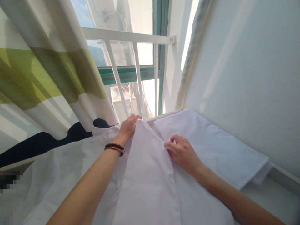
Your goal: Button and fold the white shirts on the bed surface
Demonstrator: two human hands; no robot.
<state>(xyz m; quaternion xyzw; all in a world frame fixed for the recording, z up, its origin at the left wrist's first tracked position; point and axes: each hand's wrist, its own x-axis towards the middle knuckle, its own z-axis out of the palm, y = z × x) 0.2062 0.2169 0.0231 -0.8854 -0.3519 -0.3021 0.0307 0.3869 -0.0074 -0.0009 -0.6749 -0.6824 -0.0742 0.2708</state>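
Observation:
A large white garment (145, 175), thin and lightly creased, lies spread across the surface in front of me. What look like small buttons run down a strip near my left forearm. At the far end, my left hand (128, 127) is closed on a folded flap's top corner, its fingertips partly hidden behind the cloth. My right hand (181, 153) pinches that flap's right edge between thumb and fingers, a little nearer to me. Under and beyond the right hand, a wide sleeve-like part (211, 140) stretches towards the right wall. A dark beaded bracelet (114, 148) circles my left wrist.
White railing bars (138, 75) and a green-framed window (131, 73) rise directly behind the cloth. A cream and green curtain (53, 68) hangs at the left, above dark fabric (47, 140). A pale wall (253, 78) bounds the right side.

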